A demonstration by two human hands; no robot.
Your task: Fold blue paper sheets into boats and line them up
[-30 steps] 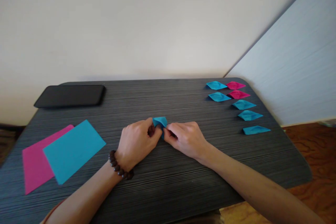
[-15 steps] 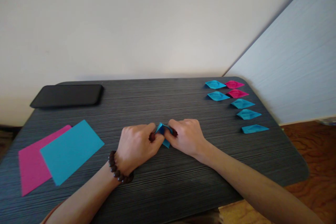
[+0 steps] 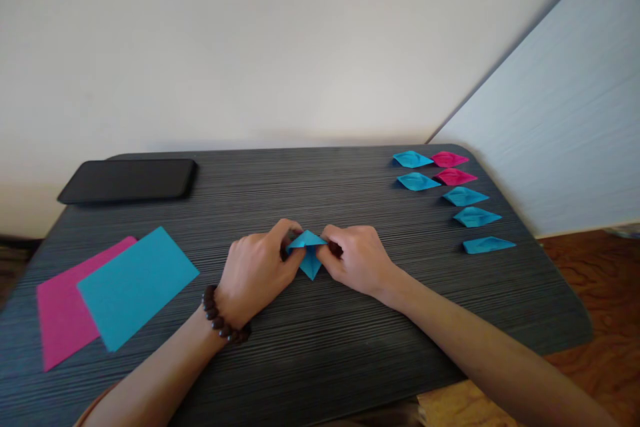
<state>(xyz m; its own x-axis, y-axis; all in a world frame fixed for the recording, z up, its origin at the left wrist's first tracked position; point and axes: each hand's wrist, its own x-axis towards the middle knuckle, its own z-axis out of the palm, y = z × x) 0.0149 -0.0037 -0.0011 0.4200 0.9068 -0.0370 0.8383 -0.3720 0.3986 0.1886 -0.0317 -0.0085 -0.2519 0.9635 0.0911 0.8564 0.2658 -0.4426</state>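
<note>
On the dark counter, around the near middle, a small folded blue paper is pinched from the left by the left hand and from the right by the right hand, each grip narrowed on it. For a neat result, both sides should probably be drawn evenly, with the point kept centred. Compared with half a second ago, the paper is shown spread wider and less hidden by fingers.

Ends at far side in a pale, plain wall | holds a dark, streaked, round-cornered table | meets a bluish-white panel at right | shows reddish-brown, grained floor at right | looks softly lit
</note>
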